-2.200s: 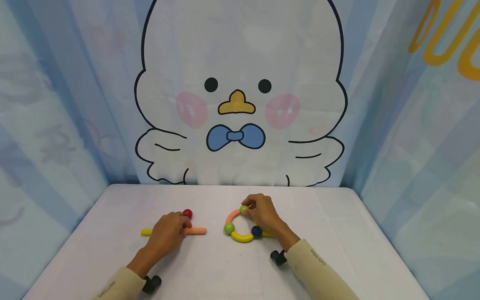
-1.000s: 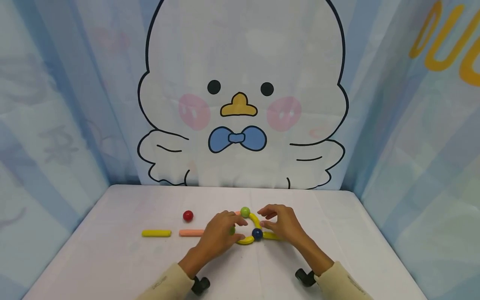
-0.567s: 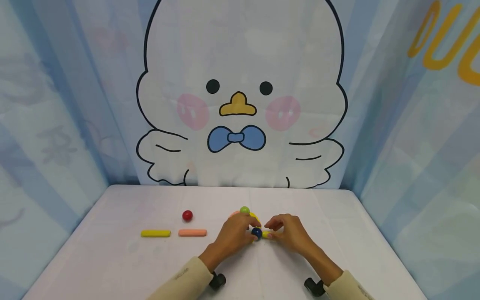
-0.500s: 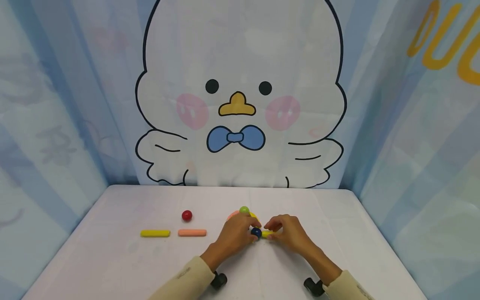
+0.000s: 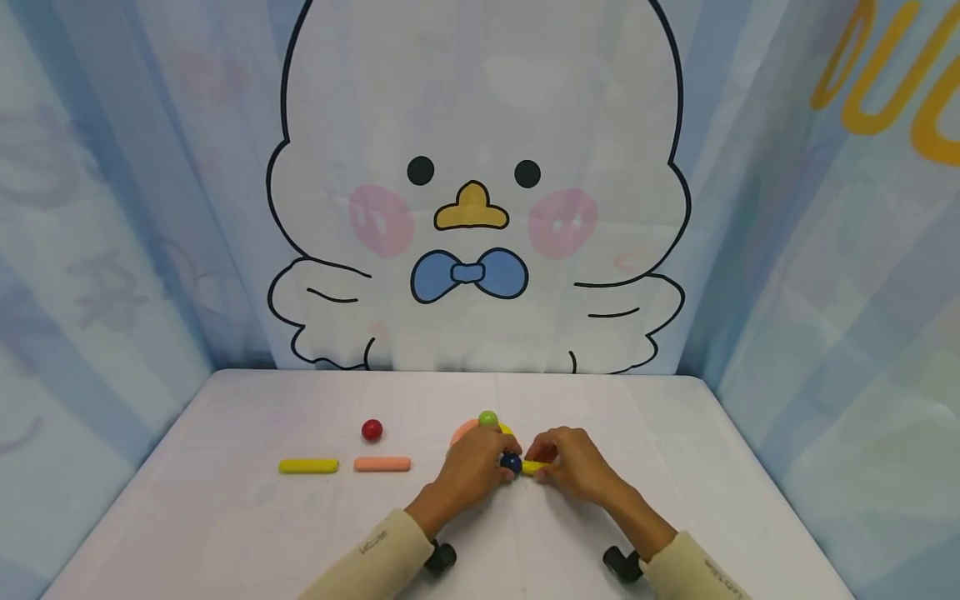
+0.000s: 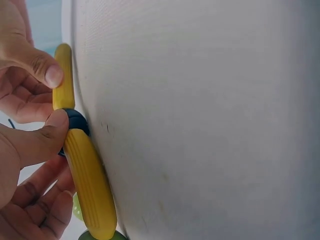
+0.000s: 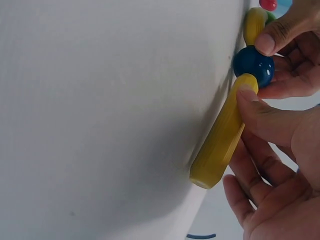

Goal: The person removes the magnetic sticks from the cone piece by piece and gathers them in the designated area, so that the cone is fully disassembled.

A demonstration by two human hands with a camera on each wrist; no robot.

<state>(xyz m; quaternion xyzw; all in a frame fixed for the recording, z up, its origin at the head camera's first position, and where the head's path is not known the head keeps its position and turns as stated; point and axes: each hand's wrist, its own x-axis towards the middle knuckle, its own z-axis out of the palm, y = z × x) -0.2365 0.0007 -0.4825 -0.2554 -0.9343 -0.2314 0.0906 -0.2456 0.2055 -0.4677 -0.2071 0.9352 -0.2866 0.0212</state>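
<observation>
In the head view my left hand (image 5: 468,471) pinches a dark blue ball (image 5: 512,463) that joins a ring of curved sticks and balls. My right hand (image 5: 581,467) grips a straight yellow stick (image 7: 220,137) between thumb and fingers. One end of that stick meets the blue ball (image 7: 253,65) in the right wrist view. A curved yellow stick (image 6: 90,182) runs from the ball's other side to a green ball (image 6: 120,236) at the left wrist view's bottom edge. Another green ball (image 5: 488,418) tops the ring, beside a curved orange stick (image 5: 462,432). My left hand hides the ring's near part.
Left of my hands lie a straight yellow stick (image 5: 308,466) and a straight orange stick (image 5: 382,464), with a red ball (image 5: 372,430) behind them. A white table (image 5: 225,517) carries everything. A printed curtain (image 5: 480,333) rises behind its far edge.
My left hand has gone from the loose orange stick, past the ring's left side, to the blue ball. My right hand has left the top green ball and taken hold of the yellow stick.
</observation>
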